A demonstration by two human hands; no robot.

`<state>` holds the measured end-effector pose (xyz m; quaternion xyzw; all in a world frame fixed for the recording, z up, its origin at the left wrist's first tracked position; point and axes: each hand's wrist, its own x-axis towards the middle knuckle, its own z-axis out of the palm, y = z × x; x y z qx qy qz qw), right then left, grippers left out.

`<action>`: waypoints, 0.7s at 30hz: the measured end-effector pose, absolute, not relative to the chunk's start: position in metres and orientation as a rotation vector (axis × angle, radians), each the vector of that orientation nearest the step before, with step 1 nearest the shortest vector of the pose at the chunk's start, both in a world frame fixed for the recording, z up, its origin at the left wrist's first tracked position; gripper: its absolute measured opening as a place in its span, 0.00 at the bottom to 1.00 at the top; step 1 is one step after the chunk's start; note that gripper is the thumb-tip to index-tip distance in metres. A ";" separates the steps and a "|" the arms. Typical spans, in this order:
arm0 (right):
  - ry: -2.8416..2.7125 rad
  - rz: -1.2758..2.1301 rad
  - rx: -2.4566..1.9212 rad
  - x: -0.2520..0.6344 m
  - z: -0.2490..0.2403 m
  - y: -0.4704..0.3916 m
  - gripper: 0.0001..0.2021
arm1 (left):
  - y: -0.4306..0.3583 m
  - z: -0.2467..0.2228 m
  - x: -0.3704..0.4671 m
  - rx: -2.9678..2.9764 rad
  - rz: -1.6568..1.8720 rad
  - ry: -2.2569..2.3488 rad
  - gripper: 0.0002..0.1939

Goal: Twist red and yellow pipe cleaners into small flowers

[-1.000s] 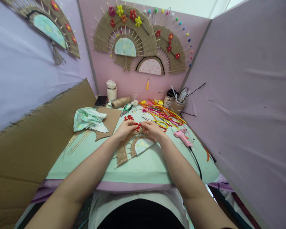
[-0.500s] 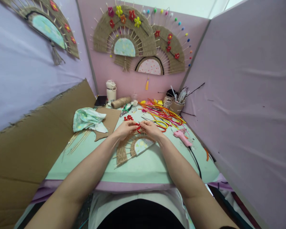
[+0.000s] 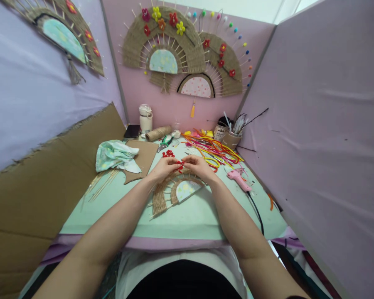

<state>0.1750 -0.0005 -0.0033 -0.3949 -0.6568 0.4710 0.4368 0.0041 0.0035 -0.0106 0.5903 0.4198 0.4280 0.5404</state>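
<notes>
A small red pipe-cleaner piece is pinched between my two hands above the table. My left hand grips its left side, and my right hand has its fingers closed on the right side. Just below them lies a woven twine fan with sticks and a pale floral half-circle at its centre; my hands cover part of its upper edge. Behind my left hand sits a red pipe-cleaner flower shape. The exact bends of the held piece are too small to make out.
Coloured pipe cleaners and scissors lie beyond my right hand. A pink glue gun rests at the right. Cloth, cardboard and sticks are at the left. A bottle, twine roll and green-handled pliers stand or lie behind.
The fingers of my right hand have shifted slightly around the red piece, and the piece has turned a little. My left hand has barely moved.
</notes>
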 end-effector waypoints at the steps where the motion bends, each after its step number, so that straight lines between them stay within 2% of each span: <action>1: -1.667 1.149 -0.989 0.175 -0.003 -0.001 0.11 | 0.003 -0.011 0.004 1.397 1.014 0.994 0.16; 8: -1.772 1.018 -1.018 0.174 -0.002 -0.003 0.06 | 0.001 -0.007 0.004 1.358 0.958 1.000 0.15; 21: -1.725 0.989 -0.966 0.169 -0.006 0.000 0.05 | 0.004 -0.005 -0.002 1.038 0.866 0.840 0.20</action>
